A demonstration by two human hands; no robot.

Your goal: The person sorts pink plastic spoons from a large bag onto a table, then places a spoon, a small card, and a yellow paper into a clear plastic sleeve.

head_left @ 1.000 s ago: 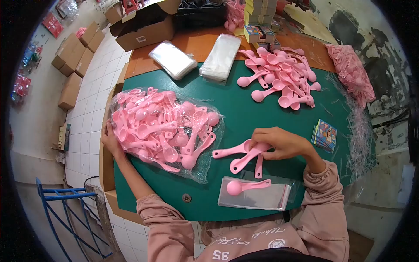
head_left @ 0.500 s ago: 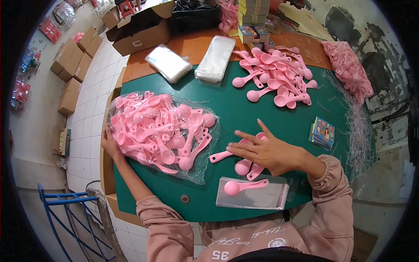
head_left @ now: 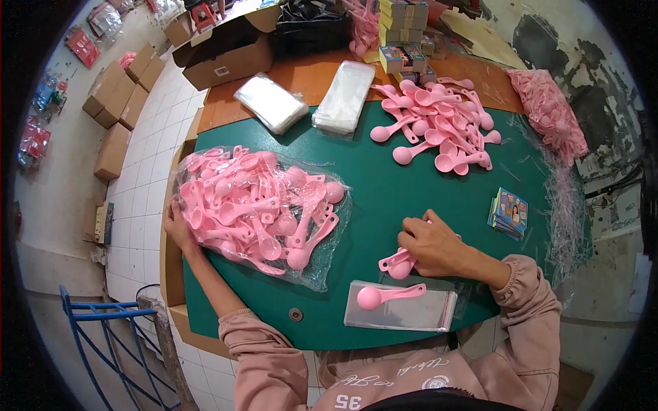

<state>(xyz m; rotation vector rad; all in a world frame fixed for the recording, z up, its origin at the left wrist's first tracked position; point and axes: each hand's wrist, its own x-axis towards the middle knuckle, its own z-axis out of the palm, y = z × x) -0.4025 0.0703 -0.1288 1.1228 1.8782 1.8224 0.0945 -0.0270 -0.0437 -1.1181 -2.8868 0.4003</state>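
Note:
My left hand (head_left: 179,229) holds the left side of a clear plastic bag (head_left: 264,212) full of pink measuring spoons; some of its fingers are hidden by the bag. My right hand (head_left: 436,248) is closed over a few pink measuring spoons (head_left: 397,266) on the green table, with handles and bowls poking out at its left. Just below it, a single pink spoon (head_left: 389,295) lies on a stack of clear plastic sleeves (head_left: 397,318) near the front edge. A loose heap of pink spoons (head_left: 442,123) spreads at the back right.
Two stacks of clear sleeves (head_left: 271,103) (head_left: 344,96) lie at the back. Small printed cards (head_left: 508,211) sit right, beside crumpled plastic wrap (head_left: 563,219). Card bundles (head_left: 403,58), an open carton (head_left: 226,61) and another spoon bag (head_left: 548,113) stand around the far edge.
My right hand has gone from spread fingers above the small group of spoons to closed around them, drawing them together toward the right. The left hand stays at the bag.

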